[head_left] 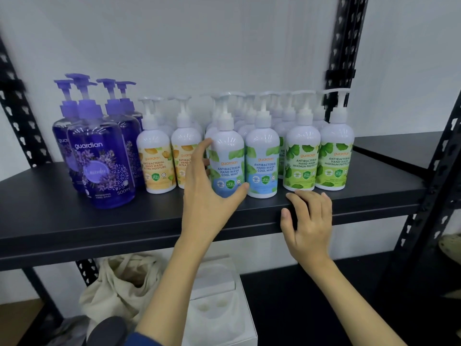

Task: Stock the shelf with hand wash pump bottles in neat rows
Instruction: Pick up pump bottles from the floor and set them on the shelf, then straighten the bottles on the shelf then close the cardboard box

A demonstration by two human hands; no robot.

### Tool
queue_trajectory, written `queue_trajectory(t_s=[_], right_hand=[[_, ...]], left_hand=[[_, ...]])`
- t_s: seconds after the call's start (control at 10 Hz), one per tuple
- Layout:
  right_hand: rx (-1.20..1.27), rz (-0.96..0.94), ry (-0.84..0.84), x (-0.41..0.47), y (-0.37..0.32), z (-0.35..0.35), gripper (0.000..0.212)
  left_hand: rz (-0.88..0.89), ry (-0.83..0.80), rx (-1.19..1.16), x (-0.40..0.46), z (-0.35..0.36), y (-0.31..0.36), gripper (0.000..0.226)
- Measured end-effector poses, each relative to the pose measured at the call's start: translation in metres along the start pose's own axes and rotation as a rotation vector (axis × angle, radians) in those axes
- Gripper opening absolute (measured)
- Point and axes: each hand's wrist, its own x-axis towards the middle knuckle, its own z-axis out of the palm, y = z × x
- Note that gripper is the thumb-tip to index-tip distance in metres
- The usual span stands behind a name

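Black shelf (324, 196), bottles in rows by variant. L hand (208, 196) fingers curled round front cool mint bottle (227, 161), prob squaring it. R hand (308, 221) flat on shelf edge, bracing.

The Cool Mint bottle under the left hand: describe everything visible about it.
The Cool Mint bottle is white glossy plastic with a white pump, green leaves and a blue lower label. It stands upright at the front of the black shelf, beside a matching bottle. The left hand wraps round it, fingers at its left side, thumb at its base.
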Motion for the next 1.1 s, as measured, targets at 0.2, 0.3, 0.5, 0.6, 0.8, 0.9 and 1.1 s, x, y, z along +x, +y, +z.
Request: queue_trajectory(t_s=[0.2, 0.3, 0.5, 0.6, 0.8, 0.9, 1.1], right_hand=[[0.007, 0.0, -0.007, 0.001, 0.0, -0.001, 0.028], [0.005, 0.001, -0.007, 0.001, 0.0, -0.001, 0.028], [0.006, -0.002, -0.011, 0.001, -0.001, -0.001, 0.028], [0.005, -0.001, -0.018, 0.002, -0.001, -0.002, 0.028], [-0.012, 0.036, -0.116, 0.006, -0.006, -0.015, 0.032], [-0.011, 0.063, -0.217, 0.017, -0.012, -0.027, 0.035], [0.077, 0.014, -0.344, 0.03, -0.065, -0.052, 0.03]], left_hand=[[0.024, -0.025, -0.013, 0.001, -0.002, -0.003, 0.086], [0.021, -0.026, -0.003, 0.0, -0.002, -0.001, 0.086], [0.002, -0.027, -0.01, 0.0, -0.002, -0.002, 0.086], [-0.002, -0.048, -0.01, -0.002, -0.003, 0.0, 0.087], [-0.018, -0.145, 0.035, -0.005, -0.011, 0.008, 0.088], [-0.094, -0.162, 0.239, -0.011, -0.026, 0.02, 0.082], [-0.096, -0.105, 0.822, -0.037, -0.087, 0.034, 0.035]])
